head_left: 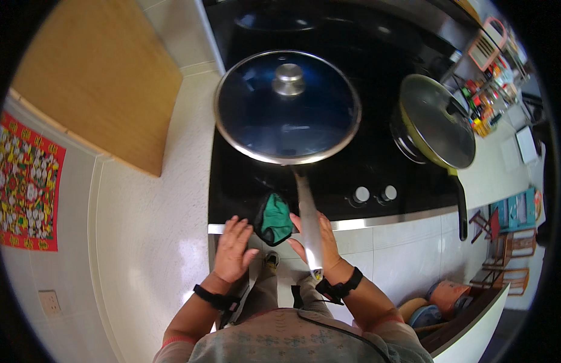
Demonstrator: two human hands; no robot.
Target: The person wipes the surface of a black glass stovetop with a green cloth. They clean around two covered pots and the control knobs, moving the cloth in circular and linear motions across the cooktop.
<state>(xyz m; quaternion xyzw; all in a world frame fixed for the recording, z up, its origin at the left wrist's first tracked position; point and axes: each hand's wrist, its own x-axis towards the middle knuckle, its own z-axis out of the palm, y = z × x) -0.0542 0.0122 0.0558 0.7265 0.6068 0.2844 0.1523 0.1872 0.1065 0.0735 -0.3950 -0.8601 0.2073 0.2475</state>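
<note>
A large pan with a glass lid (pixel 287 122) stands on the black glass cooktop (pixel 244 181), its long metal handle (pixel 307 213) pointing towards me. Left of that handle, a green cloth pad with black edging (pixel 275 218) lies over the cooktop's front edge. My left hand (pixel 235 249), fingers spread and empty, is beside the pad on its left. My right hand (pixel 323 240) is partly behind and below the pan handle, its fingers apart; whether it touches the handle is unclear. Both wrists wear black straps.
To the right, a green pan with a tilted glass lid (pixel 439 122) has its black handle over the front edge. Two round knobs (pixel 362 194) sit between the pans. A wooden cabinet door (pixel 99 81) hangs at upper left. An open drawer (pixel 471 322) with bowls is at lower right.
</note>
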